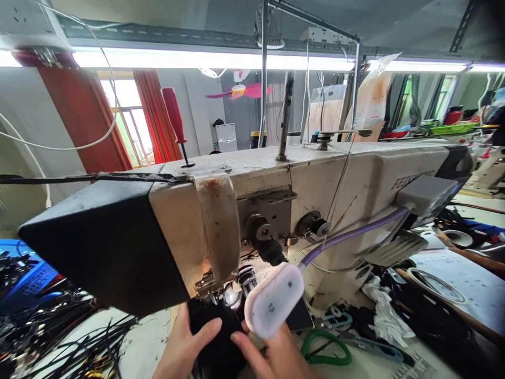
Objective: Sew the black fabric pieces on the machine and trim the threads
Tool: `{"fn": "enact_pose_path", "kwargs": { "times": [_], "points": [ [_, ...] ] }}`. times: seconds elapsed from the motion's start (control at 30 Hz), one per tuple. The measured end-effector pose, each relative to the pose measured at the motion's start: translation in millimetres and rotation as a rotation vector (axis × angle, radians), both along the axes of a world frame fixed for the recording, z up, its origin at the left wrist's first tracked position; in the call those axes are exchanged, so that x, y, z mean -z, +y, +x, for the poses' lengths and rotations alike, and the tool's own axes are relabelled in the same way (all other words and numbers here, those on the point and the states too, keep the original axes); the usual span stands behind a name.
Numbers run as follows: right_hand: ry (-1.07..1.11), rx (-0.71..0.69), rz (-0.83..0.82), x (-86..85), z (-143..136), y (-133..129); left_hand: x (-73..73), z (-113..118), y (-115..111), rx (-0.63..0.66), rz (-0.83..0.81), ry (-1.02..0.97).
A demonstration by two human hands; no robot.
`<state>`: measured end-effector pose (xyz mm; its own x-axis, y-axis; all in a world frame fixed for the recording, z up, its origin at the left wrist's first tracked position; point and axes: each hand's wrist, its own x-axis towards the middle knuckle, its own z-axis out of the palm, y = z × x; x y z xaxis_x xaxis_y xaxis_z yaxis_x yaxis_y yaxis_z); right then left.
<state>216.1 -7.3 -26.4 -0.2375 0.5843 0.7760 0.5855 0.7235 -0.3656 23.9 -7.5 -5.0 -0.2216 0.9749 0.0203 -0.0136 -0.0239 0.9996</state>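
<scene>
A tangle of black straps (67, 337) lies heaped at eight o'clock, spilling from a blue crate (27, 273) toward the work. A loose end could be dragged under the sewing machine (276, 210) with the piece being fed, since nothing separates heap from feed.

The left hand (183, 347) lies flat at six o'clock, fingers spread and relaxed, thumb pressing the black cloth (219, 337); it grips nothing. The cloth sits just below the presser foot (232, 295), which is half hidden by the machine head. The fingertips are close to the foot, and the needle itself cannot be seen, so a finger drifting up toward twelve o'clock could be caught.

The right hand (276, 355) also rests open on the cloth, index finger stretched along its edge. The white lamp (274, 300) hangs right over it at five o'clock and blocks the view of the seam line, so a crooked feed might go unnoticed.

Green scissors (327, 350) lie just right of that hand, near enough to be knocked. At eleven o'clock, a red screwdriver (175, 123) stands upright on the machine top; vibration could tip it down.
</scene>
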Motion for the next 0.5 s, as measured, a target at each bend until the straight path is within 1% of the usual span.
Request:
{"fn": "enact_pose_path", "kwargs": {
  "times": [0.03, 0.1, 0.23, 0.37, 0.5],
  "points": [
    [0.041, -0.02, -0.005, -0.8, -2, -2, 0.9, 4, -2, 0.025, -0.008, -0.056],
    [0.091, -0.028, 0.005, 0.0, -6, -4, 1.3, 10, -3, 0.061, -0.014, -0.1],
    [0.129, -0.008, 0.066, 4.5, -11, -3, 0.3, 10, -1, 0.099, -0.024, -0.09],
    [0.169, 0.004, 0.088, 6.5, -14, -1, -2.4, 9, 0, 0.055, -0.069, -0.04],
    [0.17, -0.04, 0.076, 6.9, -15, 0, -9.2, 13, -1, 0.027, -0.075, -0.069]
  ]
}}
